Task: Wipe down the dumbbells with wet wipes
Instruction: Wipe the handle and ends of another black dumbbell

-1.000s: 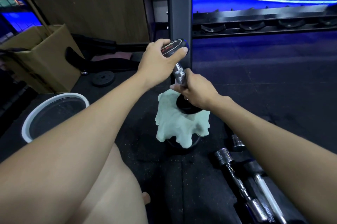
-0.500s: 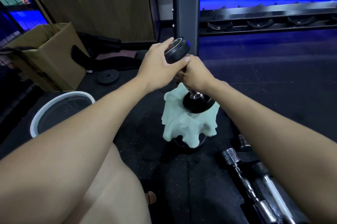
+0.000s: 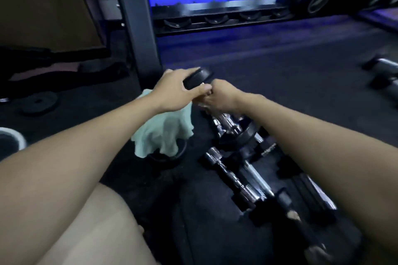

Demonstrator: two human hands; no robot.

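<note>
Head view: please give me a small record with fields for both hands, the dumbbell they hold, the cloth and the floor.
left hand: grips the dumbbell's upper black end
right hand: wrapped round the handle just below that end
dumbbell: held tilted, lower end over the chrome dumbbells
wipe: something pale under the right hand, too blurred to tell
cloth: light green, draped over a dark round thing, left of the chrome dumbbells
floor: dark mat

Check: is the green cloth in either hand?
No, the green cloth lies draped over a weight on the floor while both hands hold the dumbbell.
</note>
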